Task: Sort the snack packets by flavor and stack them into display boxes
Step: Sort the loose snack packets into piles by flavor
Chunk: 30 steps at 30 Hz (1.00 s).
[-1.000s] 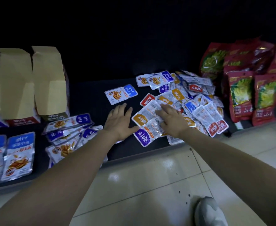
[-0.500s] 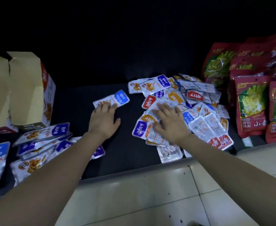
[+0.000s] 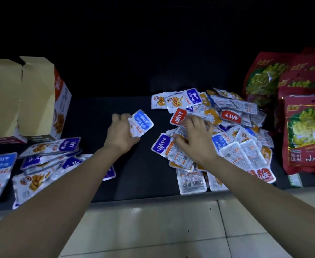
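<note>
Left hand (image 3: 122,134): fingers pinch a light-blue packet (image 3: 141,122), 9 o'clock of centre. Right hand (image 3: 195,135): bent fingers on the mixed pile (image 3: 236,127) at 3 o'clock; grip unclear. Risk: raking knocks slick packets off the shelf edge (image 3: 149,199).

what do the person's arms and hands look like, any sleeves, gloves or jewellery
The left hand and the right hand are both bare, on bare forearms: no sleeves, gloves, watch or bracelet show up to the frame edge. No rings are visible, though the light is dim.
</note>
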Tool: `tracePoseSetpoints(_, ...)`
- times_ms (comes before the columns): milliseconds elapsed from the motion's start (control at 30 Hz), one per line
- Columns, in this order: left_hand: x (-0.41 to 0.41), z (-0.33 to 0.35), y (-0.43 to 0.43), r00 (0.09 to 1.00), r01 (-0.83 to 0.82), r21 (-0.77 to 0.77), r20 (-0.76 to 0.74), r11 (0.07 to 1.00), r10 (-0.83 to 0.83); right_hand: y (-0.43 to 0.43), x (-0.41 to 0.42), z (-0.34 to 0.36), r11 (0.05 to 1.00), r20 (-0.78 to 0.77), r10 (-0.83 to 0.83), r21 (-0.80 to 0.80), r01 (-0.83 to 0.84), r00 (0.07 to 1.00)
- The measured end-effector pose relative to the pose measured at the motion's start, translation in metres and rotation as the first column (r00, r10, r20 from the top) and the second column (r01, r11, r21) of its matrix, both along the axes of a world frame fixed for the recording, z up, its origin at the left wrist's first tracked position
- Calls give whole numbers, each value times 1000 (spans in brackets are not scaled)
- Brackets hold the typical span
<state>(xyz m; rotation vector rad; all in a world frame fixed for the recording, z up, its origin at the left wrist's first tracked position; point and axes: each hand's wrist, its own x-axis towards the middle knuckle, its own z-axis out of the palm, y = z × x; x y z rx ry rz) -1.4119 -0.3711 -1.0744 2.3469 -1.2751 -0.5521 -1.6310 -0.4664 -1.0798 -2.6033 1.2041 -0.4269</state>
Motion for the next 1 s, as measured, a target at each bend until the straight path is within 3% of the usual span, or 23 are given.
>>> tracePoseSetpoints(67,-1,4,7,993,60,-79,-95,995,-68,7,19,13,971,213,51,216,-98,976)
tracePoseSetpoints(133,0,13,17,961,96,-156,-242,983,-132,18,44,27,806,384,-8,549,-221,923)
tracePoseSetpoints(200,4,26,28,894,112,-229,-402,967,-199,23,64,33,687,409,-72,682,-252,910)
tracePoseSetpoints(267,15,36,43,878,112,-237,-431,965,-208,26,79,39,659,376,-61,711,-246,925)
tracePoseSetpoints(333,33,40,64,940,114,-222,-290,968,-177,34,94,47,580,367,-100,777,-246,925)
tracePoseSetpoints(400,57,43,89,996,90,-264,7,960,-92,47,111,56,519,411,-172,810,-272,895)
tracePoseSetpoints(567,117,62,168,938,-119,-383,258,916,230,93,170,88,398,530,-227,816,-418,817)
tracePoseSetpoints(667,156,62,225,853,-296,-342,325,892,408,135,219,100,357,514,-114,820,-447,850)
tracePoseSetpoints(800,187,48,286,757,-509,-223,345,831,556,190,278,91,399,420,37,826,-399,907)
tracePoseSetpoints(1000,214,33,324,793,-434,-203,375,878,479,245,343,58,428,288,-63,873,-235,956)
